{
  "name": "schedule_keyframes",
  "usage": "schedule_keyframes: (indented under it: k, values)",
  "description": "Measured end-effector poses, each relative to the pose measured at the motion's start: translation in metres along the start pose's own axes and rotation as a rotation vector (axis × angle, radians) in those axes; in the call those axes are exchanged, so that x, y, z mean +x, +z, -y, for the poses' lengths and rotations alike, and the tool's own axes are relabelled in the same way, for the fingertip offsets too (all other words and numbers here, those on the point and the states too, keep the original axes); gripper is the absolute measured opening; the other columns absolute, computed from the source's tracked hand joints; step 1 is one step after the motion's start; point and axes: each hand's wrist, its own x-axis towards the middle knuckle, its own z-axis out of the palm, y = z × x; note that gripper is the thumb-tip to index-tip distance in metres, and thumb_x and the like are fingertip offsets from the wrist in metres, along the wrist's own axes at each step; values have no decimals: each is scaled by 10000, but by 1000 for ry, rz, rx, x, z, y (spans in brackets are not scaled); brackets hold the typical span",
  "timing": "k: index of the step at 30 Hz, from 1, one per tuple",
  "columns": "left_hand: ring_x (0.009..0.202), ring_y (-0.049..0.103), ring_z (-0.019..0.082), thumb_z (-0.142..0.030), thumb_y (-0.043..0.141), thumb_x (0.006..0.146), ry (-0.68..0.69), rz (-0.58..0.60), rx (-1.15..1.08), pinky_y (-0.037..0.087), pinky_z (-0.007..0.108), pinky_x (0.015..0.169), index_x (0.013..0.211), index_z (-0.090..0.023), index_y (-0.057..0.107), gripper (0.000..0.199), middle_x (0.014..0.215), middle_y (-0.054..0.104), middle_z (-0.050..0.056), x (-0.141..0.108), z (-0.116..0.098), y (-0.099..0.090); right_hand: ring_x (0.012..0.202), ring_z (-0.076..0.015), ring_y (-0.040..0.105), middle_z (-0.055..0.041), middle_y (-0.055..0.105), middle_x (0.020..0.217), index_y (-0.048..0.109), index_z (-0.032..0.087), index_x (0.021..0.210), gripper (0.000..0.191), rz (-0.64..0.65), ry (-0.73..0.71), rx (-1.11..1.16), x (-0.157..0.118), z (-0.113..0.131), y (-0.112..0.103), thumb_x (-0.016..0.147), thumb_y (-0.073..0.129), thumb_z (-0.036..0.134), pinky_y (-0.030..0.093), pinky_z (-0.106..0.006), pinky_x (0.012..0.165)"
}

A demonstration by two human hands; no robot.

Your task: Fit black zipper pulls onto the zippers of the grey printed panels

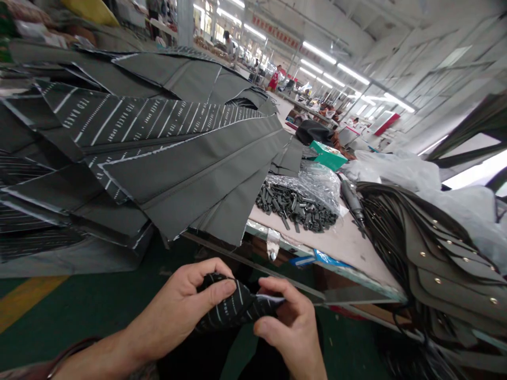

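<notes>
Along a long factory hall, a worktop (340, 243) runs toward the upper middle of the frame, with grey pinstriped fabric panels (158, 137) piled at upper left and dark riveted panels (447, 264) heaped at right. Between them lies a plastic bag of black clips (295, 206). Below the worktop's near edge, above the green floor (99, 311), the left hand (174, 311) and right hand (289, 322) both pinch a bunched piece of dark striped fabric (229, 306) between thumbs and fingers.
</notes>
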Motion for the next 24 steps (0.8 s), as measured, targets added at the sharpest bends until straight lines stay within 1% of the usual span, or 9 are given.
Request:
schedule_keyframes:
  k: [3,5,7,11,15,17,20,22,24]
  values:
    - [624,497,117,-438,740,788,-27,-1,-20,405,205,574,814,-181,631,281,687,576,-47,7,-1,5,551,-144,595,8,702,640,803,235,747,153,-73,79,-12,-9,0,6,606,822,179,485,-224,520]
    - [650,524,130,-383,820,687,-85,41,-50,420,223,602,880,-182,648,328,726,610,-42,10,-2,8,547,-140,600,8,699,628,805,238,729,114,-116,81,-45,-9,-1,8,636,792,171,480,-217,515]
    - [656,529,135,-363,842,647,-131,90,-44,412,231,611,895,-165,681,356,723,626,-32,11,-4,11,567,-144,618,7,691,636,809,240,743,96,-130,30,-106,-8,0,6,679,777,177,482,-216,522]
    - [601,461,113,-423,782,721,-106,124,-13,345,224,573,741,-112,716,318,619,570,-25,15,-6,20,581,-129,620,21,659,659,788,243,785,123,-81,-172,-188,-8,5,1,757,754,128,478,-205,517]
    - [533,438,106,-452,841,622,-236,62,-197,323,229,531,610,-132,613,393,549,537,-32,23,2,29,609,-133,622,2,679,702,749,222,888,194,50,-505,-260,-13,8,0,819,701,47,490,-233,552]
    - [540,469,121,-467,852,599,-292,-1,-250,353,241,542,602,-139,598,415,560,573,-15,27,6,32,603,-138,611,-3,678,704,738,223,925,212,39,-598,-295,-14,7,2,832,687,39,484,-249,548]
    - [595,483,125,-451,863,622,-233,-3,-225,378,241,586,655,-129,646,389,611,595,-15,28,8,30,630,-139,632,-2,688,729,733,232,941,237,-85,-571,-359,-12,2,4,828,686,30,503,-242,563]
    - [663,500,131,-417,864,653,-165,58,-202,396,239,645,734,-128,696,344,672,616,-17,26,7,26,633,-134,645,14,686,725,737,243,940,242,-203,-450,-329,-10,-3,4,798,719,48,516,-223,571]
    - [710,519,141,-407,862,672,-145,98,-196,405,242,682,794,-130,729,331,720,642,-11,24,6,22,609,-132,644,37,684,709,721,269,1061,369,-291,-277,-159,-8,-9,5,743,775,89,526,-213,558]
